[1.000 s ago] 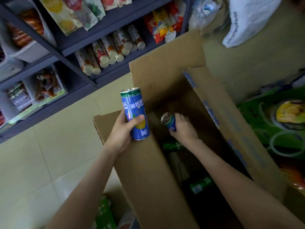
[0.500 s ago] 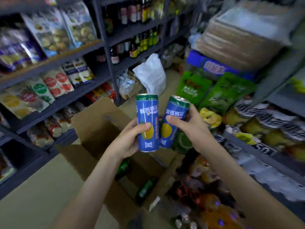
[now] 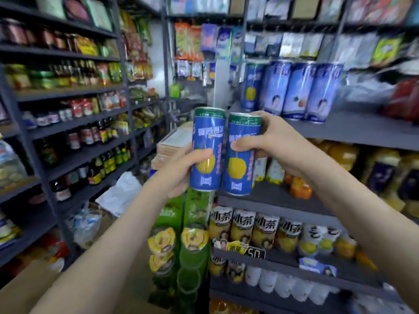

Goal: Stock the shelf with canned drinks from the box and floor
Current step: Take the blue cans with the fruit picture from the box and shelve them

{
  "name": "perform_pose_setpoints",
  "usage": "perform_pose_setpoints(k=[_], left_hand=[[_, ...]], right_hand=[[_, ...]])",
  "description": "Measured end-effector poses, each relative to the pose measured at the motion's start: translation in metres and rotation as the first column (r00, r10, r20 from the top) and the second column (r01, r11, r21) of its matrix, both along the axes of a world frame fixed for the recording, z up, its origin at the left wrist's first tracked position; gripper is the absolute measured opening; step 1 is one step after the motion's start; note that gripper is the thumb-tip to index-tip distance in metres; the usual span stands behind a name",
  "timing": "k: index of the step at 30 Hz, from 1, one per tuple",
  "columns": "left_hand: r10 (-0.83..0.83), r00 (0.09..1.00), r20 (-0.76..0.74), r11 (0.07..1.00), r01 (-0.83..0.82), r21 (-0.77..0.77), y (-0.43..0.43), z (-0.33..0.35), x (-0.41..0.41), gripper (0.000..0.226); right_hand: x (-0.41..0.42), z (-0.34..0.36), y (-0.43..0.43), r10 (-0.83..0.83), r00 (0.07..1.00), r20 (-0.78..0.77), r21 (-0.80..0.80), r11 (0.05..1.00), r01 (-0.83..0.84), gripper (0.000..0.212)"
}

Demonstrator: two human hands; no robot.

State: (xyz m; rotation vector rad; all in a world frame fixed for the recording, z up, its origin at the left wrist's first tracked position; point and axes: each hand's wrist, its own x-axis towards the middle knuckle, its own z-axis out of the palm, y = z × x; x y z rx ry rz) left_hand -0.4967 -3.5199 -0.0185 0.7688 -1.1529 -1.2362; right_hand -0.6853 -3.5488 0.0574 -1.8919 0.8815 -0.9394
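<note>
head view showed two tall blue cans with a yellow fruit on the label, held upright side by side at chest height in front of the shelving. the left can [image 3: 205, 149] sat in the left hand [image 3: 179, 171], whose grip was clamped on its lower half, thumb across the front over the fruit print and the fingers hidden behind. the right can [image 3: 241, 155] sat in the right hand [image 3: 275, 143], grip closed around its upper middle, thumb on the front and a finger curled over near the rim. the two cans were touching or very nearly so along their sides; which, i could not tell.

beyond them, up and to the right, a grey shelf [image 3: 353, 130] carried a row of stocked blue cans [image 3: 292, 89] of a similar tall shape, with bare board in front of and beside them. that looked like the likely landing spot.

the risks, as i judged them: with both hands full, neither could steady the row, so a can pushed in carelessly could knock the standing ones over like skittles. the left grip sat low on a tall can, so it might tip at the top when set down. lower shelves with yellow bottles [image 3: 242, 227] lay underneath, where a dropped can would land.
</note>
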Motion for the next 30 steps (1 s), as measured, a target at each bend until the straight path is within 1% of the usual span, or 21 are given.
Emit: perform_pose_setpoints(k=[2,3,5,6,7,10,12,13,15,16,19,22,26,30], left_hand=[[-0.004,1.000,-0.012,0.999,0.004,-0.034,-0.019,0.021,0.002,0.087],[-0.009,1.000,-0.016,0.999,0.008,-0.047,-0.027,0.032,0.002,0.080],[0.006,1.000,-0.018,0.995,-0.007,-0.095,-0.045,0.052,0.006,0.048],[0.020,1.000,-0.003,0.993,-0.021,-0.112,-0.053,0.063,0.010,0.036],[0.035,0.999,0.027,0.991,-0.031,-0.131,-0.061,0.073,0.014,0.033],[0.082,0.988,0.131,0.981,-0.057,-0.186,-0.084,0.095,0.031,0.041],[0.104,0.982,0.160,0.978,-0.072,-0.197,-0.098,0.102,0.043,0.037],[0.119,0.979,0.164,0.976,-0.086,-0.198,-0.105,0.103,0.050,0.032],[0.138,0.976,0.169,0.974,-0.103,-0.200,-0.117,0.101,0.060,0.023],[0.146,0.974,0.176,0.974,-0.110,-0.198,-0.122,0.100,0.066,0.023],[0.150,0.969,0.194,0.976,-0.114,-0.188,-0.133,0.093,0.078,0.029],[0.144,0.968,0.205,0.978,-0.107,-0.181,-0.141,0.086,0.087,0.023],[0.126,0.960,0.248,0.982,-0.086,-0.168,-0.148,0.080,0.087,0.024],[0.119,0.959,0.257,0.979,-0.070,-0.193,-0.153,0.082,0.076,0.028]], right_hand=[[-0.006,0.037,-0.005,-0.022,0.995,-0.098,-0.082,0.997,0.014,0.044],[-0.007,0.055,-0.008,-0.035,0.990,-0.136,-0.120,0.993,0.019,0.040],[-0.005,0.088,-0.015,-0.062,0.979,-0.197,-0.185,0.983,0.025,0.033],[-0.002,0.102,-0.020,-0.087,0.970,-0.225,-0.209,0.977,0.039,0.036],[0.002,0.115,-0.023,-0.113,0.960,-0.257,-0.233,0.971,0.052,0.041],[0.022,0.144,-0.044,-0.226,0.899,-0.376,-0.339,0.936,0.093,0.058],[0.039,0.160,-0.064,-0.314,0.826,-0.468,-0.402,0.908,0.118,0.067],[0.046,0.166,-0.075,-0.338,0.794,-0.505,-0.413,0.903,0.121,0.070],[0.057,0.174,-0.098,-0.351,0.756,-0.552,-0.403,0.907,0.127,0.066],[0.061,0.177,-0.110,-0.367,0.727,-0.580,-0.406,0.904,0.132,0.066],[0.072,0.183,-0.138,-0.423,0.589,-0.688,-0.431,0.892,0.138,0.079],[0.078,0.185,-0.155,-0.420,0.475,-0.773,-0.398,0.905,0.153,0.086],[0.075,0.180,-0.170,-0.450,0.318,-0.834,-0.425,0.893,0.148,0.083],[0.073,0.173,-0.177,-0.488,0.264,-0.832,-0.468,0.873,0.136,0.085]])
